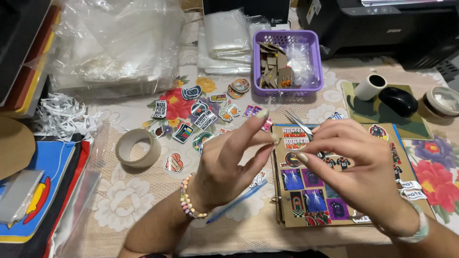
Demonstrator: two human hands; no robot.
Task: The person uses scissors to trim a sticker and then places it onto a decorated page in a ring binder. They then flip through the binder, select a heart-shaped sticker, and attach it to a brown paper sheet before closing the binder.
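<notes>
I count two hands above one brown ring-bound sticker album (306,200). My left hand (229,162) has its fingers loosely extended; my right hand (354,167) pinches slim metal tweezers (299,123). Something tiny may sit between the fingertips, though I cannot tell. One purple plastic basket (287,62) holds brown card cut-outs and clear bags. Two tape rolls: one beige (138,148), one far right (442,100).
</notes>
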